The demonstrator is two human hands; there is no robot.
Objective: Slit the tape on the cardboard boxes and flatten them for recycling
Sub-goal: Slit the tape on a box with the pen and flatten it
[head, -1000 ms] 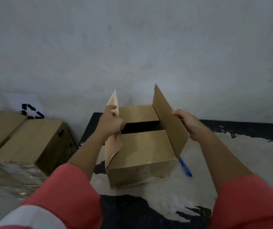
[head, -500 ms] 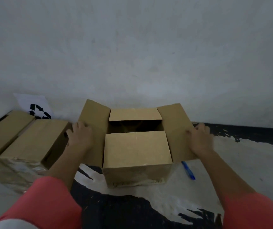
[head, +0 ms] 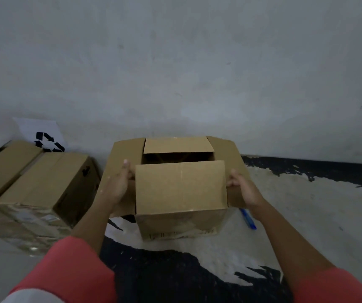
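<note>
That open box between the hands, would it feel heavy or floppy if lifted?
Probably light: the gap in the open box shows only darkness. Its four unfolded flaps would likely flop. The walls stand square, so fairly stiff.

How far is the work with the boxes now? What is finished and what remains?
Done: the middle box is open on top, its side flaps folded out. In hand: the left hand and right hand are at the side edges of the near flap. Left: flattening this box, and the two closed boxes beside it.

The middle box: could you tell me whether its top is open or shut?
Open: the middle box has side flaps spread outward and a dark gap between its end flaps.
</note>
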